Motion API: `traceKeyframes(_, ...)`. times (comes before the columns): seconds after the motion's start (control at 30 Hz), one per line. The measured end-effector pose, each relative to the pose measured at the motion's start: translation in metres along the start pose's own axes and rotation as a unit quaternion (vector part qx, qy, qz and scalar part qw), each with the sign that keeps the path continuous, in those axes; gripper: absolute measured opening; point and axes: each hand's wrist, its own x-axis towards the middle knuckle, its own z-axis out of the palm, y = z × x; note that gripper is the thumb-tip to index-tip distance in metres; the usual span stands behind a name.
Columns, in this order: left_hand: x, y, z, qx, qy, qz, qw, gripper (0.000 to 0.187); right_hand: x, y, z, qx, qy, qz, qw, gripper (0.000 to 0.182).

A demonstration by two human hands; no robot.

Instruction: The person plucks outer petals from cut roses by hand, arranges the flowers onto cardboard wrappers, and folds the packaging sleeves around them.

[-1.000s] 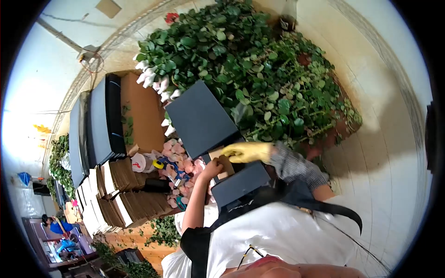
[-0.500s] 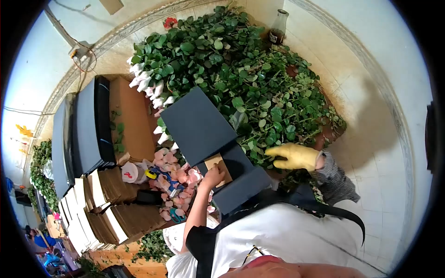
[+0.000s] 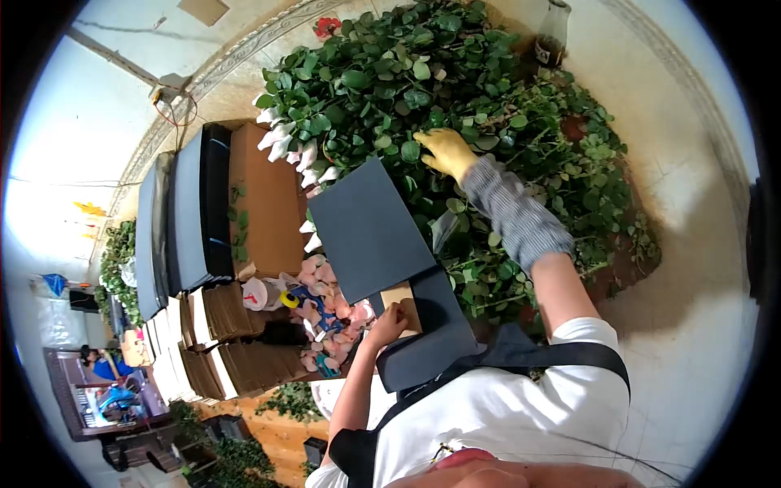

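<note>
My left hand (image 3: 389,325), bare, has its fingers curled on a piece of brown cardboard (image 3: 402,306). That cardboard lies on a dark grey sheet (image 3: 439,302), partly under a second dark grey sheet (image 3: 373,228). My right hand (image 3: 448,152), in a yellow glove with a grey knitted sleeve, is stretched over a big heap of leafy green stems (image 3: 382,89). Its fingers are spread, with nothing visible in them. White-wrapped flower heads (image 3: 281,138) stick out on the heap's left side.
Left of the sheets lie pink petals (image 3: 325,305) with a roll of yellow tape (image 3: 289,299). Stacks of folded brown cardboard (image 3: 228,313) and dark grey sheets (image 3: 198,211) stand further left. A glass bottle (image 3: 551,37) is at the back right, by the wall.
My right hand has moved from the heap's near right edge forward and left over the leaves, the arm now extended. My left hand stays at the brown cardboard. The view has shifted.
</note>
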Motion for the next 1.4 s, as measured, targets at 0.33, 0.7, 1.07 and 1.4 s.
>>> traceKeyframes(0.33, -0.016, 0.041, -0.010, 0.000, 0.011, -0.038, 0.999, 0.033, -0.113, -0.060, 0.025, -0.170, -0.085, 0.068, 0.979, 0.036)
traceKeyframes(0.7, -0.016, 0.037, -0.006, -0.013, 0.045, 0.000, 0.999, 0.026, 0.026, -0.058, -0.028, -0.032, -0.015, -0.016, 0.999, 0.038)
traceKeyframes(1.07, -0.016, 0.041, -0.006, -0.015, 0.045, -0.003, 0.999, 0.030, 0.022, 0.021, 0.089, -0.159, -0.230, 0.033, 0.959, 0.043)
traceKeyframes(1.4, -0.015, 0.039, -0.013, -0.014, 0.024, 0.016, 0.999, 0.029, 0.098, -0.008, -0.097, -0.118, 0.020, -0.035, 0.992, 0.023)
